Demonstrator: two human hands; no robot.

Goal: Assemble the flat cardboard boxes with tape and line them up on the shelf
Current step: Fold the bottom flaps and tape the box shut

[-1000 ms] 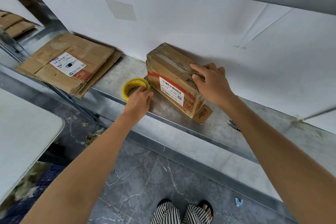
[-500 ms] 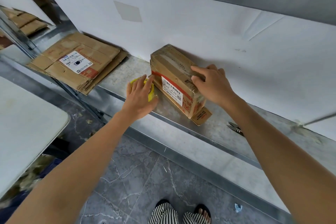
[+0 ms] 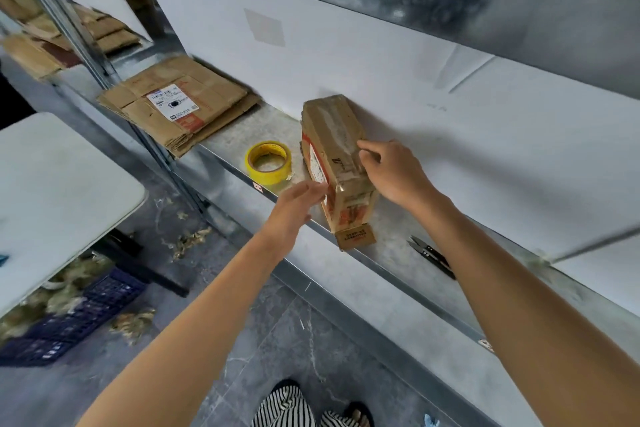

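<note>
An assembled cardboard box (image 3: 337,163) is stood on a metal shelf (image 3: 391,236), gripped at its top right edge by the right hand (image 3: 394,172). Its left face is touched by the loosely spread left hand (image 3: 296,206). A yellow tape roll (image 3: 267,162) is seen just left, flat boxes (image 3: 180,107) beyond.

The left hand (image 3: 294,204) let go of the yellow tape roll (image 3: 267,162), leaving it flat on the shelf (image 3: 391,236), and moved toward 3 o'clock to the near side of the cardboard box (image 3: 337,163), which had turned more end-on under the right hand (image 3: 394,173).
</note>
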